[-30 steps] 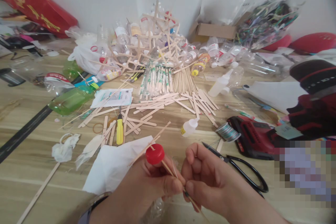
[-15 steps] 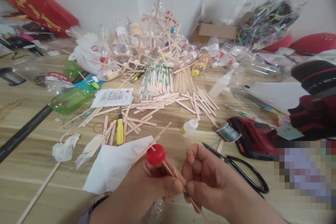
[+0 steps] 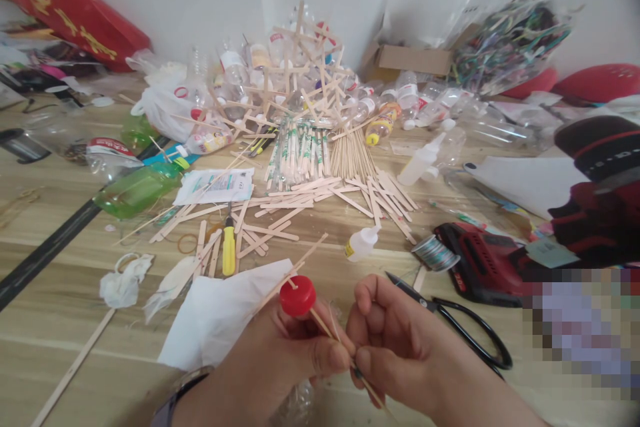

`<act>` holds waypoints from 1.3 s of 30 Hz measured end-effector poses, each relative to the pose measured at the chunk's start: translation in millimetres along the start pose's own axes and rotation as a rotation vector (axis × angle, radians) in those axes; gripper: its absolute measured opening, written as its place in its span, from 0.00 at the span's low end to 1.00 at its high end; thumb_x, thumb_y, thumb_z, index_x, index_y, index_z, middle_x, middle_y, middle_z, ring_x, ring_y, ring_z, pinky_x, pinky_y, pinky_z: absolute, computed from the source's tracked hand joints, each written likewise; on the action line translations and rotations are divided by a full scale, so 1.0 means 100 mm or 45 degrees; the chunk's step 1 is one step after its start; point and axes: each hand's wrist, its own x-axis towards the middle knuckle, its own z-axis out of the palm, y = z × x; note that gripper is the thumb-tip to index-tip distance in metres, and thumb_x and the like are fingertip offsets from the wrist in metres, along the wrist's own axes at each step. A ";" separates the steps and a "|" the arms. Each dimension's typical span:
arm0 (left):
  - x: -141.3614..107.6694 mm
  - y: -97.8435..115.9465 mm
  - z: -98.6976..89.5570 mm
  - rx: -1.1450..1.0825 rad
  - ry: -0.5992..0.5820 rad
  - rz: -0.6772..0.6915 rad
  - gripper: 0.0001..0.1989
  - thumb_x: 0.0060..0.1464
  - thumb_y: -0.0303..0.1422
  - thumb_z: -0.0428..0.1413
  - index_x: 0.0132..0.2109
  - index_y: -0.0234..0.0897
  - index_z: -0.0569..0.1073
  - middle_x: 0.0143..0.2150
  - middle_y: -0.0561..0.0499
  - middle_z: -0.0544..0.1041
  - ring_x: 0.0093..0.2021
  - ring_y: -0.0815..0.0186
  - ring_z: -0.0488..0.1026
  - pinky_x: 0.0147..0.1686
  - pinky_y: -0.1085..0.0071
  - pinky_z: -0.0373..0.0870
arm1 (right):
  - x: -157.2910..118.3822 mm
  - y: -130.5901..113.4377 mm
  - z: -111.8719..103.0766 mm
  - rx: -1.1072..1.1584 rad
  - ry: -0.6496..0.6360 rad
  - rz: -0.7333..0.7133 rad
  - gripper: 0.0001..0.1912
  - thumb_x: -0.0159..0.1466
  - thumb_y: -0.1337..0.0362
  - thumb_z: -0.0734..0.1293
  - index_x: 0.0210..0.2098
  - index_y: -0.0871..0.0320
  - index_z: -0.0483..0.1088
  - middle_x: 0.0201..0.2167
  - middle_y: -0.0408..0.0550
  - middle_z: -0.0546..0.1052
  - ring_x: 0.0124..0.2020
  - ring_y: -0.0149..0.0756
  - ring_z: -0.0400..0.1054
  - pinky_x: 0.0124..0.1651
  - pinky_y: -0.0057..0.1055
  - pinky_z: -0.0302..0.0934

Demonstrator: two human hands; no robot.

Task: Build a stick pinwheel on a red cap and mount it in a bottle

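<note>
A thin wooden skewer [image 3: 323, 321] runs slantwise through a red bottle cap [image 3: 298, 295], its tip poking out above the cap. My left hand [image 3: 295, 353] is closed round the skewer just below the cap, thumb and fingers pinching it. Against it, my right hand [image 3: 395, 353] pinches the same skewer lower down, near a small dark bit on the shaft. A fine pale strand curves up by the fingertips. Part of a clear plastic bottle [image 3: 299, 400] shows beneath my left hand; the rest of it is hidden.
Black scissors [image 3: 470, 330] lie right of my right hand, near a red cordless drill [image 3: 485, 260] and a wire spool [image 3: 435, 252]. Ahead are a glue bottle [image 3: 361, 243], a yellow screwdriver [image 3: 229, 250], white paper [image 3: 215, 313] and scattered craft sticks [image 3: 285, 200]. Plastic bottles [image 3: 235, 73] crowd the back.
The red cap has shifted very slightly down and to the right. Both hands keep their hold on the skewer in almost the same place.
</note>
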 end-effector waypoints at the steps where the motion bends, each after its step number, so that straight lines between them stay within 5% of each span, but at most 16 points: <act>1: 0.00 0.00 -0.01 0.003 -0.005 0.009 0.14 0.41 0.39 0.69 0.22 0.34 0.76 0.20 0.56 0.67 0.22 0.73 0.60 0.25 0.75 0.53 | 0.00 0.00 0.00 0.003 0.007 -0.004 0.20 0.48 0.70 0.71 0.28 0.52 0.53 0.19 0.31 0.66 0.15 0.22 0.57 0.17 0.21 0.48; 13: 0.01 -0.02 -0.01 -0.036 -0.015 -0.001 0.13 0.41 0.37 0.69 0.21 0.34 0.76 0.19 0.56 0.67 0.21 0.74 0.59 0.23 0.75 0.51 | -0.06 -0.19 0.02 -0.001 -0.093 0.076 0.16 0.51 0.72 0.70 0.31 0.53 0.57 0.23 0.35 0.69 0.21 0.24 0.61 0.20 0.19 0.53; 23: 0.02 -0.02 -0.03 -0.050 -0.029 0.020 0.09 0.43 0.33 0.68 0.22 0.35 0.78 0.19 0.56 0.68 0.22 0.74 0.61 0.24 0.76 0.54 | 0.02 0.07 -0.02 0.102 -0.050 -0.122 0.16 0.48 0.72 0.68 0.28 0.52 0.55 0.17 0.31 0.68 0.15 0.21 0.57 0.16 0.19 0.48; 39: 0.01 -0.03 -0.01 -0.051 0.001 -0.004 0.17 0.40 0.40 0.69 0.21 0.34 0.73 0.19 0.56 0.69 0.21 0.74 0.59 0.22 0.76 0.52 | -0.07 -0.27 0.05 0.056 -0.111 0.182 0.18 0.56 0.62 0.74 0.32 0.56 0.58 0.24 0.35 0.70 0.23 0.23 0.63 0.25 0.21 0.59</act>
